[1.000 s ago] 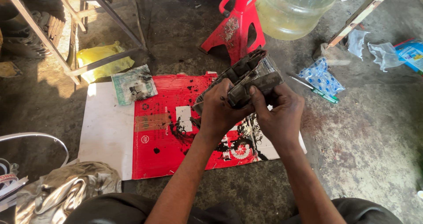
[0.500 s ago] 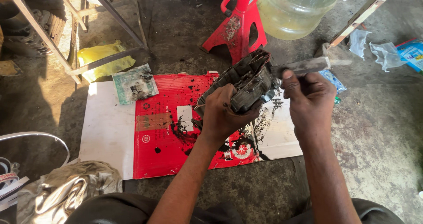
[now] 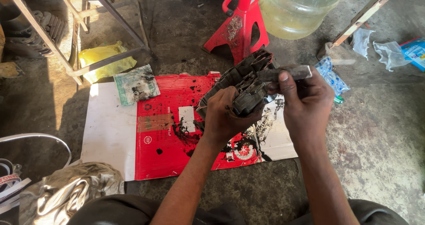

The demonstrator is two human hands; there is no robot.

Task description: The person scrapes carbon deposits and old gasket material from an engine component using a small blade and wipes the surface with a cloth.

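Here the left hand (image 3: pixel 226 118) clasps a grimy dark ribbed metal part (image 3: pixel 245 81); just right of that grip, the right hand (image 3: pixel 305 103) pinches a flat grey metal strip (image 3: pixel 287 73).

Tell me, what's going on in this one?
A person crouched over a concrete floor holds a grimy, dark ribbed machine part in the left hand, above a flattened red and white cardboard sheet spotted with black grease. The right hand grips a flat grey metal strip against the part's top. A red jack stand and a large clear bottle stand beyond.
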